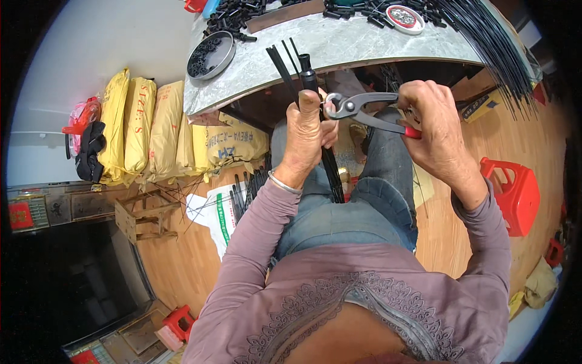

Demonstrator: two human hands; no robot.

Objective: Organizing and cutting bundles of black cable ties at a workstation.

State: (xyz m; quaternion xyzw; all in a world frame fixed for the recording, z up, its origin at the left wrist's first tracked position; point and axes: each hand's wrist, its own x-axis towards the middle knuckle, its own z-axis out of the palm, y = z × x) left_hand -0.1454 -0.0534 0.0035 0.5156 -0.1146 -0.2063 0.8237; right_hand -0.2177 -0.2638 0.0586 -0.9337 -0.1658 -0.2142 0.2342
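Observation:
My left hand (303, 142) is closed around a bundle of thin black rods (331, 170), which stick out above and below the fist. A black tubular fitting (308, 77) rises from the same grip, its narrow end up. My left thumb points upward against it. My right hand (438, 127) holds metal pincers (349, 107) by the handles, one of which shows a red grip. The handles are spread a little. The rounded jaws reach my left hand beside the fitting; what lies between them is too small to tell.
Ahead is a marbled table (267, 73) with a round tray of small black rings (211, 56), black tube pieces, a dish of metal bits (405, 19) and long black rods (485, 42). Yellow sacks (140, 124) stand left, near a wooden stool (145, 215). A red plastic stool (515, 197) is at right.

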